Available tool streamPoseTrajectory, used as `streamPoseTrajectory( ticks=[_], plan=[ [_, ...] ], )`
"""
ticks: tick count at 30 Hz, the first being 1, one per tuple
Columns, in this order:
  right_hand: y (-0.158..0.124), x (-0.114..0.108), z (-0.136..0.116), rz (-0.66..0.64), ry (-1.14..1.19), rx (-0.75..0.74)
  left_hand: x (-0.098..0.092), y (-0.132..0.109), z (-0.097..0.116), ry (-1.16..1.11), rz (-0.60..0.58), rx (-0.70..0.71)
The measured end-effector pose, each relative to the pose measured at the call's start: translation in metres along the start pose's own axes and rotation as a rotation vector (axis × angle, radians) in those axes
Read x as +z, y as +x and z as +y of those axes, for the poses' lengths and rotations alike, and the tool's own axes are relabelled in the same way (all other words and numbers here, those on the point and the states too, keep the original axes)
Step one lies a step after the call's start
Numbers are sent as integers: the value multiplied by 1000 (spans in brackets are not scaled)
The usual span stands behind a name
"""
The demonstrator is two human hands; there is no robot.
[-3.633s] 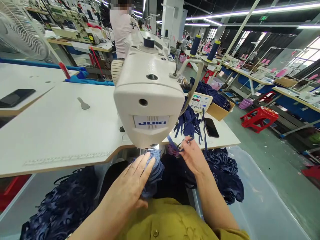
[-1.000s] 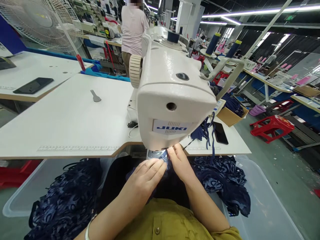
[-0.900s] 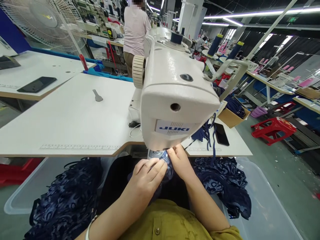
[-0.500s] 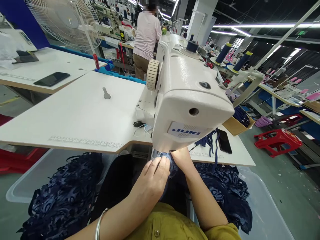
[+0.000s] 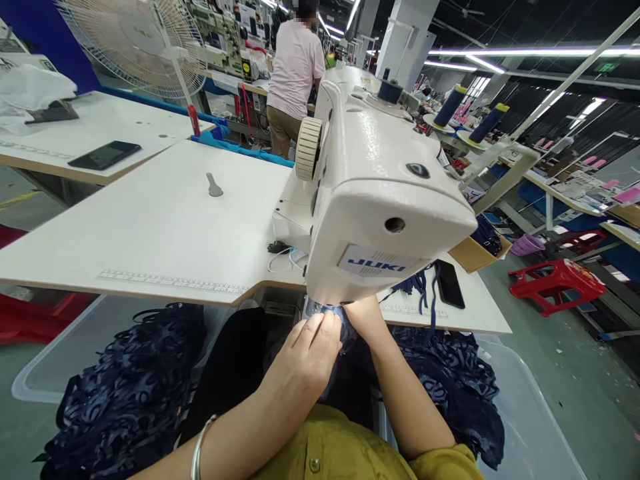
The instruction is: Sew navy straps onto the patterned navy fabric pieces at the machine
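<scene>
A white JUKI sewing machine (image 5: 385, 207) stands over the front edge of the white table. Below its head, my left hand (image 5: 313, 343) has its fingers bent together on blue patterned fabric (image 5: 345, 337). My right hand (image 5: 363, 313) reaches under the head on the other side of the fabric, and the machine hides its fingers. Piles of dark blue patterned pieces lie at the left (image 5: 135, 387) and the right (image 5: 450, 387), in clear plastic tubs.
The white table (image 5: 165, 220) carries a small grey metal piece (image 5: 214, 185) and, at right, a phone (image 5: 450, 283) beside navy straps (image 5: 415, 283). A fan (image 5: 145, 40) and a person in a pink shirt (image 5: 295, 67) are beyond. A red stool (image 5: 557, 287) stands right.
The view has shifted very slightly, so the machine sits a little farther right in it. Both hands remain at the fabric in nearly the same pose.
</scene>
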State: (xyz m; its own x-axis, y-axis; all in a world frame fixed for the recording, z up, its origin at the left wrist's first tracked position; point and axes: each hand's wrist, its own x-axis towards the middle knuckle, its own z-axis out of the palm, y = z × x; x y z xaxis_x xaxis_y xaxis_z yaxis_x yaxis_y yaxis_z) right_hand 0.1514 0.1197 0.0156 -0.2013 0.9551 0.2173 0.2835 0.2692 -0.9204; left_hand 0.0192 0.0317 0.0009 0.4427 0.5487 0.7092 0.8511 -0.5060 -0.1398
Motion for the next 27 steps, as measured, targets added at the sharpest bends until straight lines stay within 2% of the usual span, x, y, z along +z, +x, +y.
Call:
streamPoseTrajectory(
  ticks=[4,9,16,22,27],
  plan=[
    [0,0,1,5,8,13,3,-4,0,-25,-6,-11],
    [1,2,-3,5,54,-39,6,-6,3,-65,5,-63],
    [3,5,-2,20,26,-46,0,-1,0,20,-11,-8],
    [3,7,8,45,-50,-93,-1,-1,1,35,-15,-45],
    [3,6,16,11,-119,-128,-1,-2,-1,34,8,-58]
  ],
)
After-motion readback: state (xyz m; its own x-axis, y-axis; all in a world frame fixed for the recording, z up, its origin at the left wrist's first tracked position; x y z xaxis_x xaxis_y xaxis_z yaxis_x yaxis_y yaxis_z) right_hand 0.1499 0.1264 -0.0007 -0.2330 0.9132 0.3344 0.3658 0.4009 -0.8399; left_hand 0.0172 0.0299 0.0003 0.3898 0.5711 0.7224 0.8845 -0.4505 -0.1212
